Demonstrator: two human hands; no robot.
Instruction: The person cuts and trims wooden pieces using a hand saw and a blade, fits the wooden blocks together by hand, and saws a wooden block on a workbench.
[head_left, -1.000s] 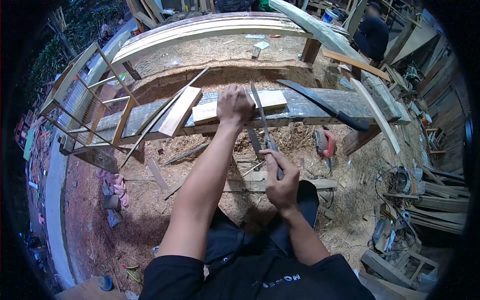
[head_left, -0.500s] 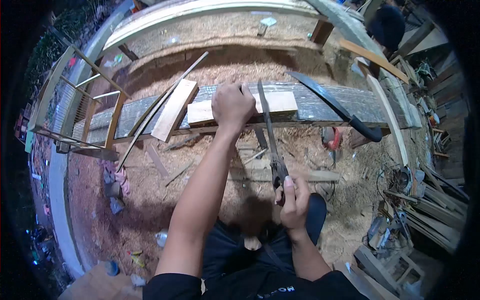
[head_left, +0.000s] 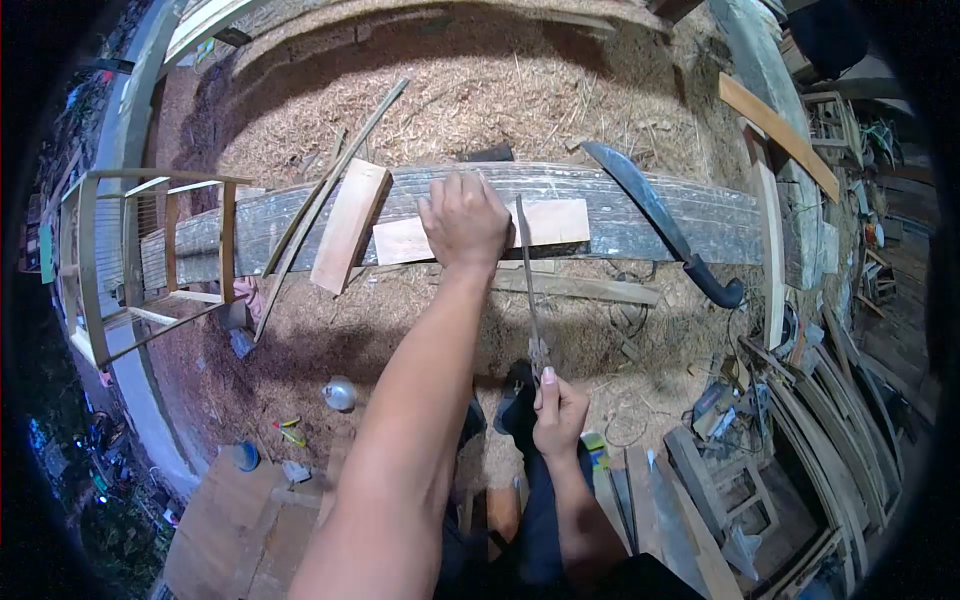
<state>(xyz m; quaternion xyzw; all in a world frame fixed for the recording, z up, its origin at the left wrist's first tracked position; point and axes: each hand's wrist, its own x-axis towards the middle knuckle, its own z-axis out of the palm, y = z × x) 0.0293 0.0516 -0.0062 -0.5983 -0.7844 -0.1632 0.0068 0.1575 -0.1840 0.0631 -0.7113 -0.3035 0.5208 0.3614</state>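
A pale wooden block (head_left: 555, 222) lies across the weathered bench plank (head_left: 722, 212). My left hand (head_left: 465, 222) is closed over the block, fingers curled at its far edge, holding it down on the plank. In my right hand (head_left: 560, 412) is the handle of a hand saw, fingers wrapped round it. The narrow saw blade (head_left: 530, 275) points away from me and crosses the block just right of my left hand. Its tip shows near the block's far edge. How deep the blade sits in the wood, I cannot tell.
Left of the block lie another pale board (head_left: 348, 228) and thin sticks (head_left: 318, 205). A machete (head_left: 645, 195) with a black handle rests on the plank's right side. A slatted wooden frame (head_left: 228, 240) stands at the left end. Sawdust covers the ground; scrap wood (head_left: 835, 420) piles up right.
My view has tipped further down. The saw has drawn back toward me, its tip now nearer the block's far edge. My left hand stays on the block.
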